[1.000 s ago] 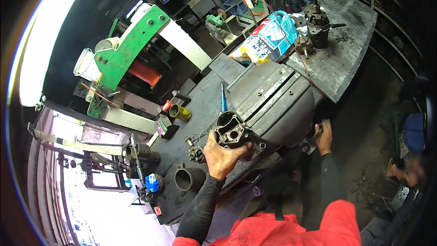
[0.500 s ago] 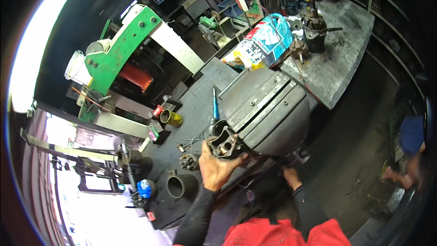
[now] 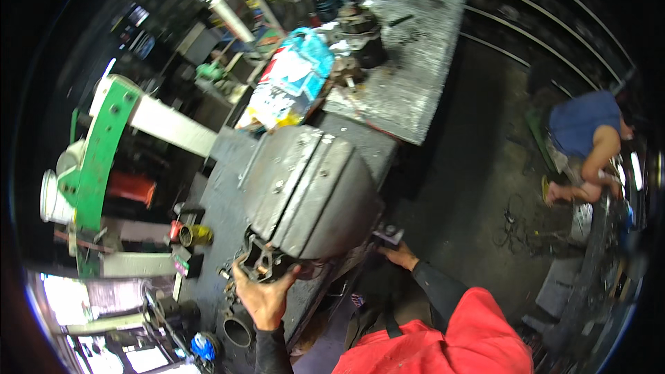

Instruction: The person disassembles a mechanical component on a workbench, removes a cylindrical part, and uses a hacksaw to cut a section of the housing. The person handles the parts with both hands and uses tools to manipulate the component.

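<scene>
- We record the left hand [image 3: 263, 299] with its fingers clamped on a dark metal housing [image 3: 260, 264], thumb at its right side, the others at its left.
- We find this housing at the lower-left end of a large rounded grey casing [image 3: 315, 194]; its open, hollow side faces up. We cannot tell whether it touches the casing.
- We note the right hand [image 3: 400, 256] low beside the tabletop [image 3: 223, 173], just below a small grey block [image 3: 390, 236]. We cannot tell whether its fingers are apart or closed on something.
- Near the left hand we log a dark open cylinder [image 3: 239, 331], and left of it a blue-wrapped part [image 3: 203, 346].
- A yellow can [image 3: 198, 235] stands near the left edge.
- Beyond the casing we see a blue, white and red bag [image 3: 294, 73], beside a grey metal surface [image 3: 424, 48] bearing dark machine parts [image 3: 360, 36].
- Far right, we observe another person [image 3: 585, 128] in a blue top, bent low.
</scene>
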`<state>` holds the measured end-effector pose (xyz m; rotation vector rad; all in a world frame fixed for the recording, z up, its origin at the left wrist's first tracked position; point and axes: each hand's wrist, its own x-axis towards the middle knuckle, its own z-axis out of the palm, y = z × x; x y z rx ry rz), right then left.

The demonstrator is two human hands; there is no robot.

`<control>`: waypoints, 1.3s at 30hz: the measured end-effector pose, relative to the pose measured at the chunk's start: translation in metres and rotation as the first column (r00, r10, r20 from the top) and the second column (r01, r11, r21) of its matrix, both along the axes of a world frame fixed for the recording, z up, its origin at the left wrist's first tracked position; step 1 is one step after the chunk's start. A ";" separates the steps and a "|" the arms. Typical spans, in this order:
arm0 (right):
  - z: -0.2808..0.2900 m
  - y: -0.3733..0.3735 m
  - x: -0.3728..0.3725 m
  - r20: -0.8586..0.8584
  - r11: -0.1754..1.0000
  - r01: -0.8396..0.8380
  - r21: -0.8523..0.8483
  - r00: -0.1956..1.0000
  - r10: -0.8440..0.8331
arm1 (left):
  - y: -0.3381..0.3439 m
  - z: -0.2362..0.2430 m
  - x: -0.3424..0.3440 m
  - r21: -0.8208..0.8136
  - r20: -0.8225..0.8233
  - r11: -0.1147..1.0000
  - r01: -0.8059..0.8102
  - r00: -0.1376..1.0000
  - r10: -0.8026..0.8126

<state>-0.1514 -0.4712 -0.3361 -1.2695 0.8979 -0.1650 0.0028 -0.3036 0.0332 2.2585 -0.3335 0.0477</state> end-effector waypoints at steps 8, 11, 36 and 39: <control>-0.027 0.013 0.015 -0.187 0.869 -0.492 -0.050 0.859 0.476 | -0.015 -0.006 0.001 -0.004 -0.031 1.000 -0.022 0.999 0.022; -0.008 0.018 0.014 0.205 0.977 0.084 -0.194 0.978 -0.043 | -0.029 0.005 -0.010 0.035 -0.040 0.999 0.024 0.999 -0.023; 0.034 0.041 -0.001 0.453 0.714 -0.557 0.424 0.813 0.366 | -0.131 -0.005 0.029 0.636 0.219 0.772 -0.021 0.964 -0.154; 0.027 0.067 0.002 0.489 0.816 -0.506 0.280 0.807 0.332 | -0.140 -0.001 0.032 0.665 0.230 0.747 -0.023 0.957 -0.175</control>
